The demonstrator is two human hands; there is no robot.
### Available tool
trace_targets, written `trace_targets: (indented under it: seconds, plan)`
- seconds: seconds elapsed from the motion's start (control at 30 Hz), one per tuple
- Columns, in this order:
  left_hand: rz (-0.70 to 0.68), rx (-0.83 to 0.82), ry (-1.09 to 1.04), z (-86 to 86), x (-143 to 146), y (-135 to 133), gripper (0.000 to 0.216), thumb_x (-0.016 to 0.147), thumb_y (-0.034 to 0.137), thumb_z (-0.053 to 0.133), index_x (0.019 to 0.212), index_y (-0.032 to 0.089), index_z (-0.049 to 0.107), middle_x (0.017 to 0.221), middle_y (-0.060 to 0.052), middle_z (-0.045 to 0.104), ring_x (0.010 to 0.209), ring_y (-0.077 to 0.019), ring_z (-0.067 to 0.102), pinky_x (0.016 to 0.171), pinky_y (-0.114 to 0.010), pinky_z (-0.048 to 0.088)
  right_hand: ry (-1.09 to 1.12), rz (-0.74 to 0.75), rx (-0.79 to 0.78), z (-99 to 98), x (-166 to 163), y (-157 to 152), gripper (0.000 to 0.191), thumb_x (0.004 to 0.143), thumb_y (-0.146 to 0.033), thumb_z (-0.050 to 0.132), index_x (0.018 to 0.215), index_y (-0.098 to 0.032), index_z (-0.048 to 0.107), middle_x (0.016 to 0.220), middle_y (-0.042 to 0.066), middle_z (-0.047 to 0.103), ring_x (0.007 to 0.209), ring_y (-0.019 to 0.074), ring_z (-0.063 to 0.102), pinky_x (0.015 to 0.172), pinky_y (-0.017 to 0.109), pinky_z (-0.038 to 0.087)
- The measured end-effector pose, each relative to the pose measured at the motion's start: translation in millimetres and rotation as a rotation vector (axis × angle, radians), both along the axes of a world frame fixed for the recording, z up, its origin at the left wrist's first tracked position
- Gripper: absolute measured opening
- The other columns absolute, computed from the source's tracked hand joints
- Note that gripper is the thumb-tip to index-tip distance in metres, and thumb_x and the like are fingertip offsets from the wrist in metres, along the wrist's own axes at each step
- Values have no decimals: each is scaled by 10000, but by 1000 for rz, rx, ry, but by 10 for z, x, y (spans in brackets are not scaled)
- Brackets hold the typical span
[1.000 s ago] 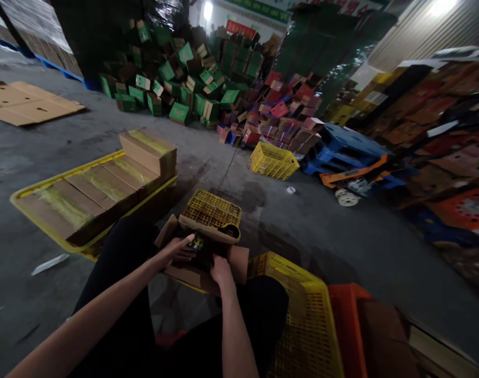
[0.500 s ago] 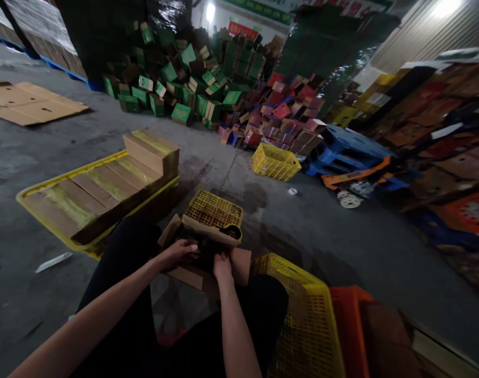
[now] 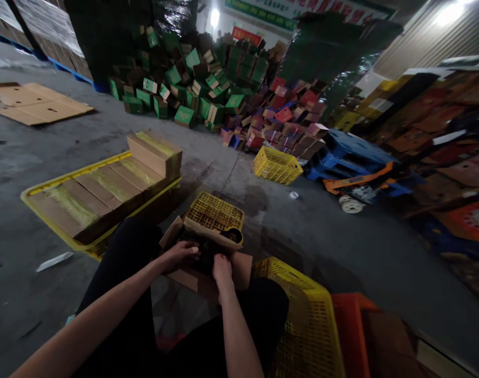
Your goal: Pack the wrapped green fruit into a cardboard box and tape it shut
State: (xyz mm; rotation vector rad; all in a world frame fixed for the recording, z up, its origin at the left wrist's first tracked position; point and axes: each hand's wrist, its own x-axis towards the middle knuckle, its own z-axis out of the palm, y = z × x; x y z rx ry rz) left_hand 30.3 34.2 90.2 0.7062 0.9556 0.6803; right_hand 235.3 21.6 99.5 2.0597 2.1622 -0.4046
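An open cardboard box (image 3: pixel 245 266) with raised flaps rests between my knees. Dark contents (image 3: pixel 206 251) fill it, too dim to name. My left hand (image 3: pixel 182 253) reaches in from the left, its fingers stretched out over the dark contents. Inside the right part of the box is my right hand (image 3: pixel 222 268), its fingers curled down; whatever they grip is hidden. Just beyond the box stands an upturned yellow crate (image 3: pixel 216 210). A tape dispenser or similar round black-and-yellow tool (image 3: pixel 233 234) lies on its near edge.
At left, a yellow crate (image 3: pixel 76 244) holds several taped cartons (image 3: pixel 105 184). Another yellow crate (image 3: pixel 314 315) and an orange crate (image 3: pixel 352 320) stand by my right knee. Farther off are a yellow basket (image 3: pixel 278 165), a pallet jack (image 3: pixel 357 184), blue pallets (image 3: pixel 353 147) and heaped green boxes (image 3: pixel 184 115).
The whole view has shifted slightly down and right. Both hands stay inside the box, with only small finger movement.
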Motion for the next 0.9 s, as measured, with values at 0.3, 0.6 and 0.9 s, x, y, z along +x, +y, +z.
trace_targets:
  seconds: [0.3,0.6,0.9]
  plan:
    - [-32,103,-63,170,6,18,693,695,442,850,1289,159,631,1357,-165,610,1239,-346,571,981,-409,468,1253,-327,190,363,397,-154,199,824,-263,630,1007,-226,699,1006,46,716,941,225,674,818,362,578]
    - [-268,206,-238,385,45,-63,621,768,391,809,1320,176,622,1272,-158,655,1091,-301,658,904,-370,496,1687,-439,12,424,113,-161,395,753,-387,740,1123,-252,720,1223,59,686,1116,266,637,889,406,582]
    - [-237,215,-251,415,54,-108,715,715,314,851,1367,207,578,1266,-122,659,1092,-291,640,924,-378,501,1346,-328,155,451,120,-175,255,805,-457,681,967,-278,765,987,23,766,945,245,691,860,359,548]
